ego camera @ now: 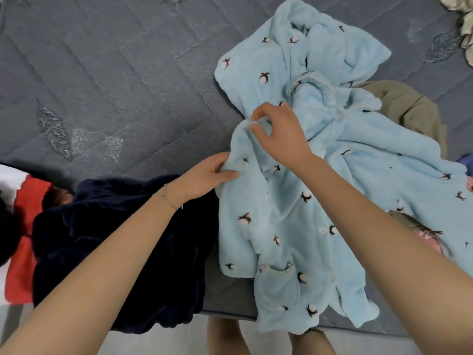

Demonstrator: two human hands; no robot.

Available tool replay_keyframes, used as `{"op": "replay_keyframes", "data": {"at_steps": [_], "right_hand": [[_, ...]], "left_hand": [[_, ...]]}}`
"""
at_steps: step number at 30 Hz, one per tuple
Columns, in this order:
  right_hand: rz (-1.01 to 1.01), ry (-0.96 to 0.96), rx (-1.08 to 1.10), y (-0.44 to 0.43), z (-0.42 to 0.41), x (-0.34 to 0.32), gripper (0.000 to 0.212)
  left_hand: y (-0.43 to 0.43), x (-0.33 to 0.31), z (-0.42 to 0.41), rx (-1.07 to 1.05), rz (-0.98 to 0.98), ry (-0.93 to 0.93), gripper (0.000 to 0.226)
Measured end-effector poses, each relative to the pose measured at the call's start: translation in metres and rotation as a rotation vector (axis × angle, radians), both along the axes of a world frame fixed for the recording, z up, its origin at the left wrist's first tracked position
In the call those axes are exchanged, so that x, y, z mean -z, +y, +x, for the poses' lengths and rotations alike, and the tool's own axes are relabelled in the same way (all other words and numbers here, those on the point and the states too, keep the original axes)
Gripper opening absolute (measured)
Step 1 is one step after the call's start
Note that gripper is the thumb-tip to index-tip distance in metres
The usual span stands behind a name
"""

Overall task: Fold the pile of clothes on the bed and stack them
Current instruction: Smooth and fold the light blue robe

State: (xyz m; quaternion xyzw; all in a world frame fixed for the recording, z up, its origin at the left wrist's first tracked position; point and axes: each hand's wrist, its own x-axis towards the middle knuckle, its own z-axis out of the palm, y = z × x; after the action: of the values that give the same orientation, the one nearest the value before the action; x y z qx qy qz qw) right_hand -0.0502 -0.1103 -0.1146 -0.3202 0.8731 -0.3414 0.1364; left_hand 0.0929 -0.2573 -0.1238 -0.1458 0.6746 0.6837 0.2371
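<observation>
A fluffy light-blue fleece top [314, 190] with small bird prints, buttons and a front pocket lies crumpled across the right half of the grey quilted bed [115, 80], its lower edge hanging over the bed's front. My left hand [210, 176] grips a fold of its left edge. Just above it, my right hand [276, 131] pinches the same bunched edge between thumb and fingers. A dark navy velvet garment [122, 239] lies folded at the front left, under my left forearm.
An olive-green garment [407, 106] and a pink one [425, 237] stick out from under the blue top on the right. Red and white fabric [23, 201] lies at the left edge. Pale crumpled cloth [460, 11] sits top right. My legs [227, 336] stand at the bed's front edge.
</observation>
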Motion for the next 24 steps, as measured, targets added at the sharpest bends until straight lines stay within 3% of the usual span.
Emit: {"op": "replay_keyframes", "data": {"at_steps": [5,9,14,17,19,22,24], "right_hand": [[-0.072,-0.184,-0.13,-0.024,0.024,-0.018,0.028],[0.065,-0.074,-0.064,-0.031,0.029,-0.014,0.051],[-0.052,-0.123,0.119,-0.029,0.027,-0.012,0.063],[-0.081,-0.122,0.176,-0.031,0.025,-0.011,0.063],[-0.072,-0.122,0.177,-0.031,0.023,-0.011,0.061],[-0.003,-0.139,0.073,-0.031,0.021,-0.013,0.051],[0.062,-0.172,-0.045,-0.031,0.023,-0.017,0.041]], "left_hand": [[-0.003,-0.021,-0.011,-0.111,0.003,0.093,0.025],[-0.007,-0.024,-0.009,-0.216,0.073,-0.027,0.023],[-0.011,0.0,0.015,0.031,-0.132,-0.176,0.064],[-0.006,0.011,0.031,0.08,-0.235,-0.16,0.073],[-0.006,0.016,0.036,-0.022,-0.198,-0.111,0.061],[-0.007,0.008,0.036,-0.215,-0.062,-0.035,0.023],[-0.008,-0.005,0.033,-0.294,0.012,-0.009,0.022]]}}
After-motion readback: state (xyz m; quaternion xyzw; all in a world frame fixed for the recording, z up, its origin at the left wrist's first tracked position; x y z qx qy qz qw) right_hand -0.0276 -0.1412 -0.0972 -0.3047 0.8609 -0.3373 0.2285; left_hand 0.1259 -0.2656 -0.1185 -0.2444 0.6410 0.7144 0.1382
